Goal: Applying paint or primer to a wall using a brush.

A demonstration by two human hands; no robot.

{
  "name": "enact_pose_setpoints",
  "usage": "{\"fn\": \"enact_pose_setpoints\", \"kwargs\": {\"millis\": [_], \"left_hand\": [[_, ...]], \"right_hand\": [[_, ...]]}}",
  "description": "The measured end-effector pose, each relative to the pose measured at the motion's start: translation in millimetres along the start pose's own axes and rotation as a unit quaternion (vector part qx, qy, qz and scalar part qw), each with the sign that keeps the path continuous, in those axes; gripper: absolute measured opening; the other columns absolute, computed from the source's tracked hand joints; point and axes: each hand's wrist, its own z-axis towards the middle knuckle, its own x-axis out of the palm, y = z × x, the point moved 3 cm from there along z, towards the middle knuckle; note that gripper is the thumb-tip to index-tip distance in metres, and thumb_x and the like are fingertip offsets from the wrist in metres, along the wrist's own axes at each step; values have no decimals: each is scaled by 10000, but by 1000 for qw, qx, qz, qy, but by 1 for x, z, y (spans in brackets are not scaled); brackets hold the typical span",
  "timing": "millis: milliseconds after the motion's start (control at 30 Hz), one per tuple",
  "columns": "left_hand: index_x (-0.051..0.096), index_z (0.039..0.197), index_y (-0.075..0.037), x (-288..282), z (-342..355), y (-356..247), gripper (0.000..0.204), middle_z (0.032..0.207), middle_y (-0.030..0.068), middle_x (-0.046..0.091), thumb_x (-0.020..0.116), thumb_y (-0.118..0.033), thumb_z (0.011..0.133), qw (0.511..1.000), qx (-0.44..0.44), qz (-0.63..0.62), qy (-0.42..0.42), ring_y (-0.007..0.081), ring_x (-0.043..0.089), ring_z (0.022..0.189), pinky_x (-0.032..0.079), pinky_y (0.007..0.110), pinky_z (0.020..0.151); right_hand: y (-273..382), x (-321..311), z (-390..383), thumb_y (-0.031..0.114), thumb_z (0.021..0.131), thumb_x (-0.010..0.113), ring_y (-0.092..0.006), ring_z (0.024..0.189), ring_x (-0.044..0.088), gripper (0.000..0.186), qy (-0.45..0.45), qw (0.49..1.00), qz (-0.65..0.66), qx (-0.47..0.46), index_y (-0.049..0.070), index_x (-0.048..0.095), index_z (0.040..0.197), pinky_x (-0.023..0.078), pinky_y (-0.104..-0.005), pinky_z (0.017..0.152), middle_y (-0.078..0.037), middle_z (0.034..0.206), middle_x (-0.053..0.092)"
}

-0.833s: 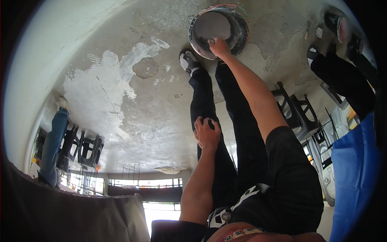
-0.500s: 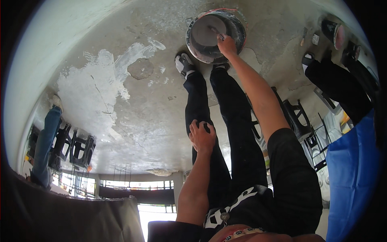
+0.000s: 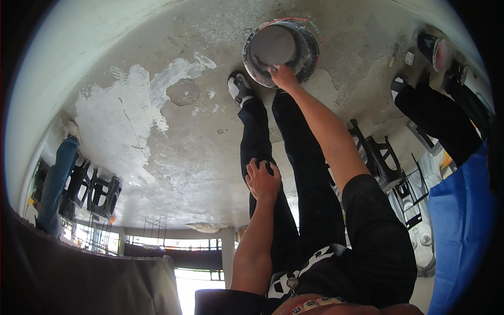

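Note:
A round black bucket [image 3: 310, 59] stands on the floor in front of my feet, its wall smeared with pale residue. Smooth grey wet mix [image 3: 272, 44] lies inside it. My right hand [image 3: 284, 77] is closed over the near side of the bucket, gripping a short hand tool whose kind is mostly hidden by my fingers and the mix. Lower down, my left hand [image 3: 263, 180] rests on my left knee with fingers apart, holding nothing.
White plaster [image 3: 118, 100] is spread across the floor to the left. Black stools [image 3: 386, 163] stand on the right, others [image 3: 105, 194] at the left. People's legs [image 3: 438, 113] show at the right edge. A small scraper-like tool [image 3: 393, 54] lies near a dark bucket [image 3: 431, 51].
My right hand has drawn back from the middle of the bucket to its near side, taking the tool along. My left hand stays on the knee.

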Motion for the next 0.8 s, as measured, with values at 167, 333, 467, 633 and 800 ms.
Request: {"fn": "enact_pose_setpoints", "kwargs": {"millis": [167,333,467,633,800], "left_hand": [[711,1098,-64,2,2,-5,336,1339,135,535,596,-314,905,1000,10,-27,-7,303,487,1280,426,457,1005],[708,1099,-66,-2,1,7,336,1349,142,524,590,-313,905,1000,-7,-4,3,300,480,1289,421,457,1014],[704,1100,-64,-2,4,5,333,1341,149,531,595,-311,904,1000,12,-15,-6,310,494,1273,431,448,1002],[705,1098,-62,-10,7,21,333,1337,150,538,597,-310,903,1000,-2,6,-12,313,503,1261,438,448,988],[707,1099,-61,-10,8,6,336,1339,147,539,595,-315,910,1000,11,-6,-2,308,500,1268,433,451,998]], "right_hand": [[12,-47,20,366,978,569,-405,1079,658,376,-117,992,-29,23,63,710,1150,525,-483,921,-208,1110,709],[11,-49,16,317,996,549,-397,1085,663,342,-206,964,58,155,72,704,1177,531,-489,894,-224,1124,703],[-11,-43,24,311,994,564,-372,1111,664,349,-163,976,29,141,91,692,1232,532,-483,906,-211,1167,701],[3,-11,-1,298,984,574,-369,990,712,380,-31,962,145,227,114,660,1305,562,-463,869,-199,1114,726],[-13,-14,5,301,995,550,-351,915,733,376,-39,982,95,158,92,667,1285,588,-433,816,-210,1071,733]]}}
